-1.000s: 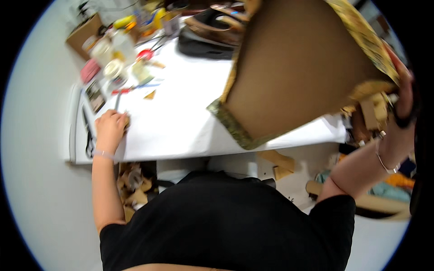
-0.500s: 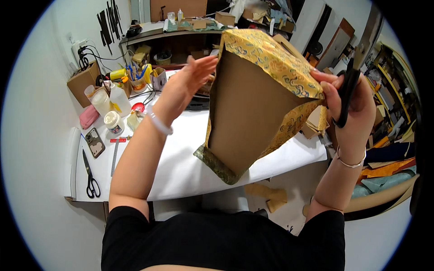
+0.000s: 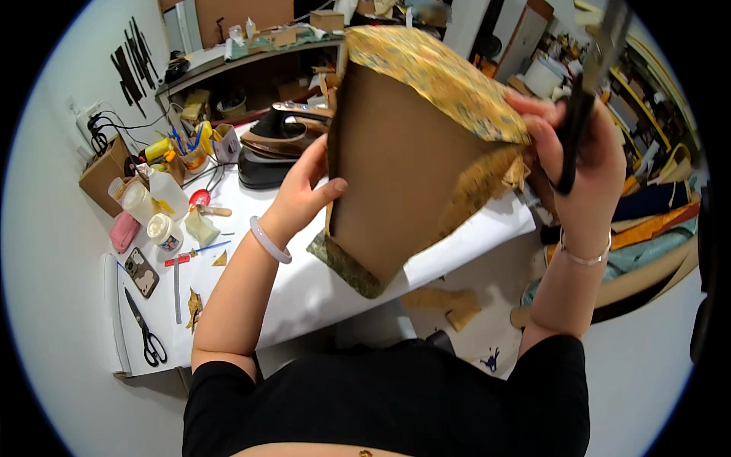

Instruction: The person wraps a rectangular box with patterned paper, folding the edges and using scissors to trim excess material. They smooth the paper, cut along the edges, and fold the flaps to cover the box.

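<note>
In front of me I hold up a box (image 3: 403, 175) with a bare brown board side facing me. Yellow patterned brocade (image 3: 434, 76) covers its top side and wraps the right edge, while a dark green strip (image 3: 346, 266) runs along the bottom end. My left hand (image 3: 304, 190) grips the left edge, thumb on the brown face and fingers behind. At the upper right corner, my right hand (image 3: 590, 152) pinches the brocade edge. Black-handled scissors (image 3: 575, 137) hang on that same hand, blades pointing up and blurred.
An iron (image 3: 278, 141) rests on the white table (image 3: 293, 305), left of the box. Bottles, an open white jar (image 3: 164, 232), a phone (image 3: 142, 272), a ruler (image 3: 177, 289) and another pair of scissors (image 3: 145, 327) lie at left. Fabric rolls (image 3: 647, 259) fill the right side.
My left hand has come down from the box's upper left and taken hold of its left edge. The view has shifted, bringing the iron into sight. The right hand keeps its hold.
</note>
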### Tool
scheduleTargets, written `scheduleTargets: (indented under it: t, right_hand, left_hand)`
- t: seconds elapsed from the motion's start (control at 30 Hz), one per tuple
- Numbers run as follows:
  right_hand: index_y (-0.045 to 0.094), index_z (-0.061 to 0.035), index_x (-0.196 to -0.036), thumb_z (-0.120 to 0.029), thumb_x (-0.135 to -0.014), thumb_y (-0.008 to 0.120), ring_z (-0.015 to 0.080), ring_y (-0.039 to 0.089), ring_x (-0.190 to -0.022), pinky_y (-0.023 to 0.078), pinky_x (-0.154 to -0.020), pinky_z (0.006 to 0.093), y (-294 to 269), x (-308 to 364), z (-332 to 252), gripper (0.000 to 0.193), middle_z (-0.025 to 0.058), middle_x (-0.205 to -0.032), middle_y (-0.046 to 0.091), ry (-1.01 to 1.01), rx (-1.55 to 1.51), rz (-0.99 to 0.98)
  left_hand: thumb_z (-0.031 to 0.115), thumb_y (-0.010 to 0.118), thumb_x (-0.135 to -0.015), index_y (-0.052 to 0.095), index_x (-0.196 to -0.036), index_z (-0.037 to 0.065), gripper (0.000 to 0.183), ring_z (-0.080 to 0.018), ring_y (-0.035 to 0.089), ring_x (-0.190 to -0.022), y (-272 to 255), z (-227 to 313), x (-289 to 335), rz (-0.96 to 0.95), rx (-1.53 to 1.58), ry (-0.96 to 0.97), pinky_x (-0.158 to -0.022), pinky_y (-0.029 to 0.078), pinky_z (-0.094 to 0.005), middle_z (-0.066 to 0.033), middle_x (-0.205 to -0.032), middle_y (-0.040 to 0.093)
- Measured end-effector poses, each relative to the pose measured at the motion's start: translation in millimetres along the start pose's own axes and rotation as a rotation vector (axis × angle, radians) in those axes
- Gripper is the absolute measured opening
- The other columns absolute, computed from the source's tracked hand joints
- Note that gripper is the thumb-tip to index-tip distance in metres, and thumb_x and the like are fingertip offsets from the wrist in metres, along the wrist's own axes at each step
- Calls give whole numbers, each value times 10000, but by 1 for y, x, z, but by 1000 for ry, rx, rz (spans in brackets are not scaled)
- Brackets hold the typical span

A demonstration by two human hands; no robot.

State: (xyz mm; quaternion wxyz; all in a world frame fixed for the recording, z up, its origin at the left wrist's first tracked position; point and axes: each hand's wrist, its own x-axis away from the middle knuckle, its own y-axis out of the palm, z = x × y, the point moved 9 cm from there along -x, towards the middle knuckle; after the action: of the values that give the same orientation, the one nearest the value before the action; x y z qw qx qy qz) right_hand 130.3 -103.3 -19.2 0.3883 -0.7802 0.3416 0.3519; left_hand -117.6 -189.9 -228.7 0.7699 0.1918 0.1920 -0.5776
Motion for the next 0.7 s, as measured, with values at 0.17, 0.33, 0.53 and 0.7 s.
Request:
scheduleTargets:
  t: [0.17,0.33,0.53,0.7]
  right_hand:
    - [562,-11,-967,-14,-900,748,258,705,-1095,560,-836,270,5,5,-3,198,195,-1081,717,-123,-47,37]
    - [553,-27,-1002,-97,-958,691,130,607,-719,505,-687,277,5,87,36,161,173,-966,708,65,-274,455]
    - [487,-52,-973,-182,-983,647,183,633,-710,541,-705,324,49,187,45,206,234,-1004,709,256,-325,517]
    - [442,-42,-1053,-61,-976,629,216,699,-803,588,-757,348,79,195,74,204,312,-1195,668,347,-455,430]
  left_hand:
    - [322,819,-864,371,-1508,28,838,-217,481,-1344,-12,-30,15,132,0,-16,-1155,346,-371,-103,-1427,525]
    - [169,787,-891,403,-1461,27,701,-216,518,-1304,-11,-33,22,186,-8,-28,-1118,396,-367,-101,-1388,552]
    - [75,752,-904,430,-1426,25,615,-206,565,-1248,-8,-40,29,239,-47,-24,-1068,450,-356,-97,-1344,586]
    - [77,746,-910,452,-1422,25,593,-195,572,-1237,-5,-51,33,274,-23,-14,-1066,444,-344,-100,-1317,611]
